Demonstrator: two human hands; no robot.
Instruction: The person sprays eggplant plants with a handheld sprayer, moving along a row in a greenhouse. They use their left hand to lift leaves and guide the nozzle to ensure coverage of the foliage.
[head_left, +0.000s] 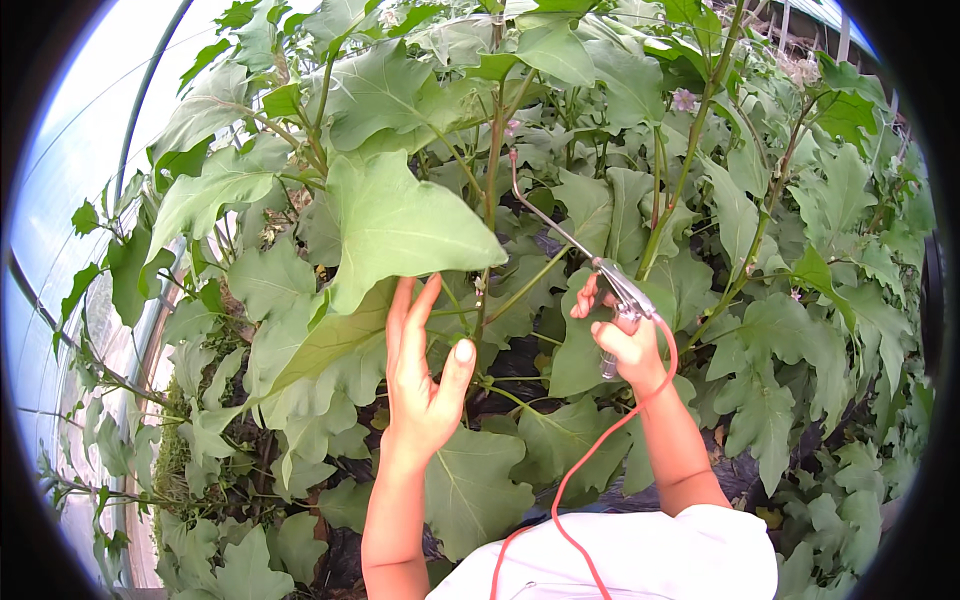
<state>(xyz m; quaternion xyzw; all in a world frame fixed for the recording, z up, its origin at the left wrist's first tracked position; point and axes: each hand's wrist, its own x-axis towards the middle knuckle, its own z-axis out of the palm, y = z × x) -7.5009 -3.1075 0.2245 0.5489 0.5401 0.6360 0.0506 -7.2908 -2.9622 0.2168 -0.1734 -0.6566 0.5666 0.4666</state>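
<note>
My right hand (637, 349) grips a metal spray gun (624, 291) by its handle. From the gun a thin bent wand runs up and left, and its small nozzle (513, 156) is beside an upright eggplant stem (496, 139). A red hose (600, 446) leaves the back of the gun, crosses my forearm and trails over my white shirt. Below a broad eggplant leaf (409, 225), my left hand (421, 382) is raised with thumb and fingers apart. Its fingertips reach the leaf's lower edge and are partly hidden there; firm contact is unclear.
Dense eggplant foliage (787, 345) surrounds both hands, with branching stems on the right (694, 150). A pale purple flower (683, 100) hangs at upper right. Dark plastic mulch (731, 480) shows between leaves. A clear film wall (82, 142) with a curved pole (142, 94) stands left.
</note>
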